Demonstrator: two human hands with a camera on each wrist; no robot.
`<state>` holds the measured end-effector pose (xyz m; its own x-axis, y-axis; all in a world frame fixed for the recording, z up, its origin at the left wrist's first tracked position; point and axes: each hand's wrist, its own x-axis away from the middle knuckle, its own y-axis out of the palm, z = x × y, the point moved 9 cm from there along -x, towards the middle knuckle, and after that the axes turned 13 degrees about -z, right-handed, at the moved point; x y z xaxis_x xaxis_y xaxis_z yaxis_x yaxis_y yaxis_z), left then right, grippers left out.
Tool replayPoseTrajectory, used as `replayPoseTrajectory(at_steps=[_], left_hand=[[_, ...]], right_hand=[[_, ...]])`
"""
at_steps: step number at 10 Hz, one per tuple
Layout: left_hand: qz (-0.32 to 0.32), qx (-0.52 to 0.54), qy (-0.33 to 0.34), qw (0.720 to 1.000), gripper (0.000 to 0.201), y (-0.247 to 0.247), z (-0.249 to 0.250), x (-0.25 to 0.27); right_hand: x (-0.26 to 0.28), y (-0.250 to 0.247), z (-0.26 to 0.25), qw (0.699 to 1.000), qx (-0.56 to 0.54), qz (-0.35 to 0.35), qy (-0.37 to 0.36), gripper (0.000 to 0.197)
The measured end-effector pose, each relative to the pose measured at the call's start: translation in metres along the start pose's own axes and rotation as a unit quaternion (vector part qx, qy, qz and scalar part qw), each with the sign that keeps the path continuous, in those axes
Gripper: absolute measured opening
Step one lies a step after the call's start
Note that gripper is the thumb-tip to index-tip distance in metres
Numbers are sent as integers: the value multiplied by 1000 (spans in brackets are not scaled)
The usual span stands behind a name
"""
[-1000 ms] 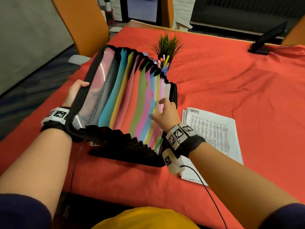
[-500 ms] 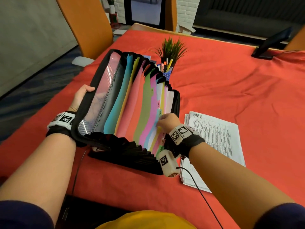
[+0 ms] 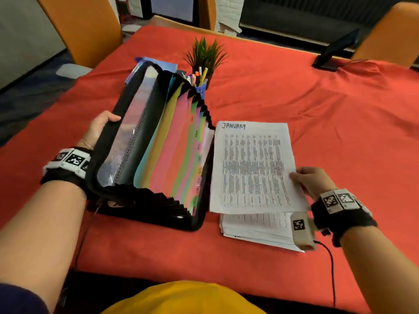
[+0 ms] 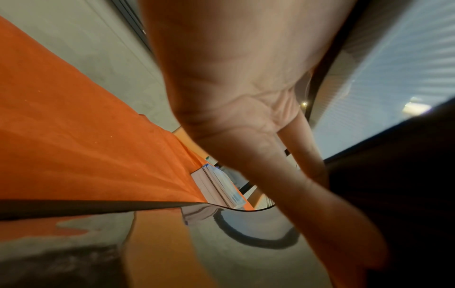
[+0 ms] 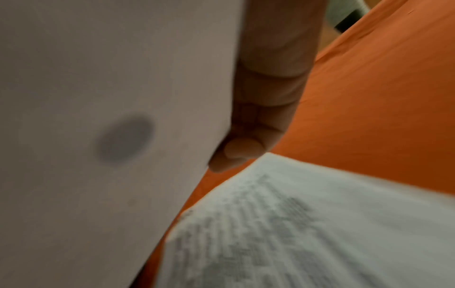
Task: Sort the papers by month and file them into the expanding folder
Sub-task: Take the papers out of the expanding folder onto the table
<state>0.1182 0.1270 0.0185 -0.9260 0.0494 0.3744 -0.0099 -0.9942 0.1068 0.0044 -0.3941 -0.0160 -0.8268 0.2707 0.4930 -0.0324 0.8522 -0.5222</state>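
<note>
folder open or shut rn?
Open. The folder is fanned out, its coloured dividers spread apart, and the left hand grips its black cover, tilting it back.

Left hand [image 3: 99, 130] curled over an edge, thumb on top, right hand [image 3: 314, 182] pinching with thumb and fingers, both forearms extended forward

The expanding folder [image 3: 156, 155] is black outside, with dividers in blue, yellow, pink and green. The top paper [image 3: 254, 168] is white with rows of small black print and the word JANUARY in black. The cloth on the table [image 3: 317, 114] is red-orange. The plant [image 3: 205, 53] is green. The wrist bands [image 3: 337, 200] are white with black square patterns. The chairs [image 3: 86, 26] are orange.
</note>
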Motion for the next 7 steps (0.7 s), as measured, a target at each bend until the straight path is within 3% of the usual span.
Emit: replayPoseTrajectory(at_steps=[1,2,3,4,5,6,7], left_hand=[[-12,20,13,1000,22,2,-1,-2],[-29,30,28,999,28,3,5,-4],[-10,-12,19,1000,34,-4,18,-6],[-28,-22,45,998,56,-2,42,-3],[-50,19,33,998,49,-10,52,4],[13,36,62,997,50,-58,48,-2],[23,37,40,998,84,-99,27,-28]], right_hand=[[3,1,50,998,4,1,56,23],[4,10,78,993,52,23,102,11],[7,9,71,978,145,29,147,16],[9,1,19,960,249,82,98,28],[18,29,-66,969,218,91,-75,28],[31,86,-136,971,144,32,-188,16],[45,144,-177,966,80,-41,-244,7]])
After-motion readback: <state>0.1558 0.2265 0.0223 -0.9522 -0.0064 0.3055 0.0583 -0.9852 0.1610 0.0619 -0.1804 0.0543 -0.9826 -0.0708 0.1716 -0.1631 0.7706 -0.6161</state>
